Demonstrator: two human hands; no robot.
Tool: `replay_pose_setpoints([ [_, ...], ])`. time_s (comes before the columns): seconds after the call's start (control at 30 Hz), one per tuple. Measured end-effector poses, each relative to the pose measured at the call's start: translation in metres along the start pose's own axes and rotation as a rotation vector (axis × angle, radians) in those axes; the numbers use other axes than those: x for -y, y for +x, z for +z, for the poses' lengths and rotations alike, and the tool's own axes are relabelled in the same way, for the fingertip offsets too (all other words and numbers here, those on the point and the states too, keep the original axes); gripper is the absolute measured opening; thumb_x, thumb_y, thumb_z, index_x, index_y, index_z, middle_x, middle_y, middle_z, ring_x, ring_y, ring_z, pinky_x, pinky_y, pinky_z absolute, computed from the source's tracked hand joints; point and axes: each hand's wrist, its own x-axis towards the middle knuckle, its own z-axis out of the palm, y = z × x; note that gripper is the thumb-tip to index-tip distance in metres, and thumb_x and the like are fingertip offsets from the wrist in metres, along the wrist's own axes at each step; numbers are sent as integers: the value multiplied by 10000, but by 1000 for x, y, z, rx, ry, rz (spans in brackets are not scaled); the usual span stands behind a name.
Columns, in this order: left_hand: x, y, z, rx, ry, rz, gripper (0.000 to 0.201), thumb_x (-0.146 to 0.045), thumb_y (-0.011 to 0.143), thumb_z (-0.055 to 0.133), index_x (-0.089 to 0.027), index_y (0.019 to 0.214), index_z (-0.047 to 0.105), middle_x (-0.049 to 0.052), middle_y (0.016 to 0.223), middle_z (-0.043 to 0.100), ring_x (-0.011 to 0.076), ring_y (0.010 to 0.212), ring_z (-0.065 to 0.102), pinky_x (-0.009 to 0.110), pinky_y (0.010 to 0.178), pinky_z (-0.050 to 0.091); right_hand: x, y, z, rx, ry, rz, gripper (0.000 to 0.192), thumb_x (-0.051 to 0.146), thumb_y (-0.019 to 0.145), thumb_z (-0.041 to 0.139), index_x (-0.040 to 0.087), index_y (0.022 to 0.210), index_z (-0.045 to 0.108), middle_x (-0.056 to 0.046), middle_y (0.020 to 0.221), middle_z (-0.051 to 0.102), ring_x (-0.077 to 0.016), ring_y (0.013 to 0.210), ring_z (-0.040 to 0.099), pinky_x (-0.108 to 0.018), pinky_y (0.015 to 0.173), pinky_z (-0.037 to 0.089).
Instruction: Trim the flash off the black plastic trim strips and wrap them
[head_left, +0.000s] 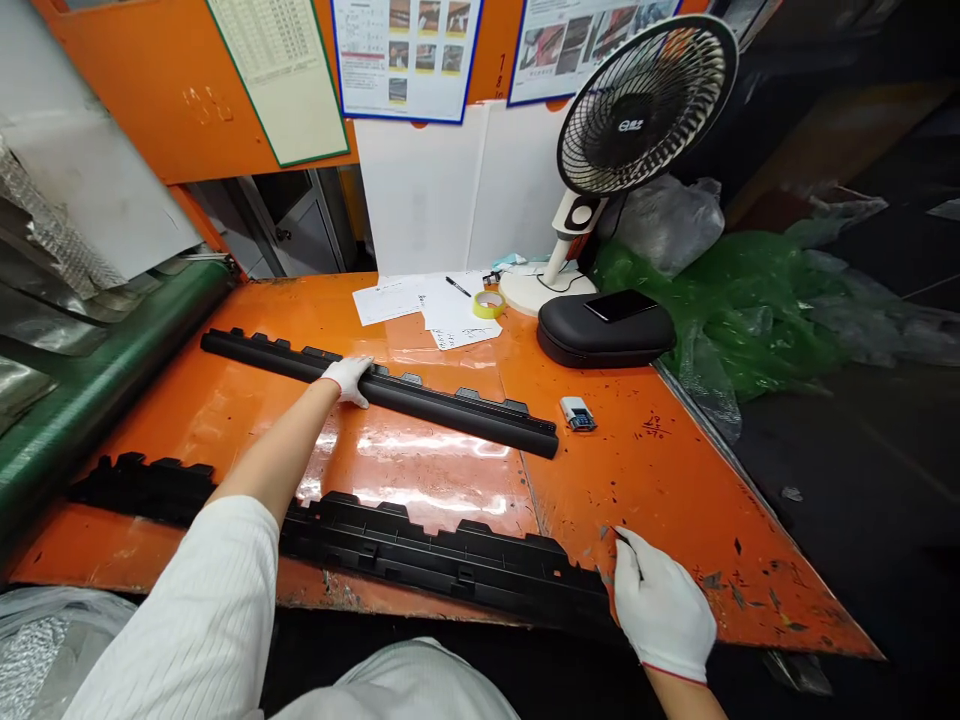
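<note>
While the left hand in its white glove reaches out to the far long black plastic trim strip, its grip lies clasped over the strip's middle, fingers curled over the top edge. This strip rests flat on the glossy orange metal surface, running from ten o'clock down to four o'clock. The right hand, also white-gloved, sits at five o'clock by the near edge, its grip pinched on a small thin dark tool whose tip points toward eleven o'clock, just beside the right end of the near black ribbed plastic moulding. That moulding lies along the front edge from nine o'clock to five o'clock. At one o'clock stand a white desk fan, a black oval padded case, a yellow tape roll and loose white papers. A small grey device lies just beyond the far strip's right end.
</note>
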Motion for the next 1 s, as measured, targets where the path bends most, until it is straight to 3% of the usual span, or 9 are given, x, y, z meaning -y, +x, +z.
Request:
replay_pose_setpoints([
  [0.1, 1, 18, -9, 153, 114, -28, 1540, -583, 497, 1034, -243, 1788, 266, 226, 1800, 353, 463, 1672, 300, 576, 1341, 281, 1, 0, 1, 4, 7, 13, 657, 491, 1104, 316, 121, 1232, 843, -197, 1091, 835, -373, 997, 759, -467, 842, 560],
  [0.23, -5, 33, -13, 234, 183, -56, 1595, -630, 421, 1050, -291, 1782, 289, 246, 1724, 461, 490, 1572, 450, 607, 1328, 259, 4, -2, -1, 11, 0, 35, 645, 487, 1093, 327, 129, 1232, 845, -193, 1084, 835, -370, 998, 755, -457, 838, 558],
  [0.4, -10, 29, -11, 166, 173, -78, 1561, -554, 381, 1079, -304, 1750, 372, 268, 1596, 571, 517, 1466, 543, 651, 1286, 297, 8, -4, -4, 4, -2, 40, 658, 504, 1102, 317, 128, 1244, 839, -195, 1102, 832, -376, 1020, 755, -469, 857, 566],
  [0.57, -8, 5, -4, -29, 78, -54, 1588, -444, 308, 1113, -241, 1727, 429, 291, 1542, 568, 558, 1424, 527, 606, 1219, 398, 9, -7, -6, -4, -3, 46, 626, 498, 1108, 342, 148, 1218, 849, -183, 1070, 836, -370, 996, 757, -468, 859, 567],
  [0.67, -6, -16, 1, -141, 21, -8, 1481, -440, 412, 1086, -223, 1724, 434, 266, 1526, 577, 514, 1403, 552, 534, 1214, 414, 8, -8, -6, -11, -4, 39, 609, 490, 1103, 357, 152, 1210, 852, -187, 1061, 834, -367, 978, 750, -465, 847, 562],
  [0.77, -10, -39, 4, -95, -58, 15, 1346, -511, 504, 1034, -251, 1705, 486, 215, 1453, 662, 471, 1360, 601, 511, 1213, 409, 11, -10, -8, -10, 4, 30, 611, 490, 1094, 360, 143, 1207, 851, -198, 1062, 831, -367, 958, 738, -465, 833, 551],
  [0.9, -25, -65, 7, -92, -349, -41, 722, -674, 716, 872, -293, 1328, 831, 127, 1145, 792, 402, 1181, 708, 461, 1125, 487, 17, -14, -13, 17, 25, 73, 649, 524, 1079, 350, 128, 1221, 845, -210, 1102, 826, -376, 979, 729, -465, 821, 537],
  [0.93, -30, -72, 9, -121, -405, -54, 589, -682, 797, 802, -287, 1230, 865, 114, 1090, 801, 375, 1142, 723, 436, 1101, 508, 18, -14, -16, 41, 36, 95, 643, 542, 1068, 369, 139, 1220, 846, -205, 1118, 825, -375, 990, 729, -460, 813, 535],
  [1.0, -41, -87, 14, -201, -481, -81, 509, -670, 923, 669, -264, 1157, 869, 103, 1083, 812, 338, 1142, 727, 399, 1087, 529, 19, -8, -22, 122, 70, 153, 589, 601, 1020, 461, 197, 1179, 858, -175, 1127, 830, -361, 963, 726, -438, 767, 522],
])
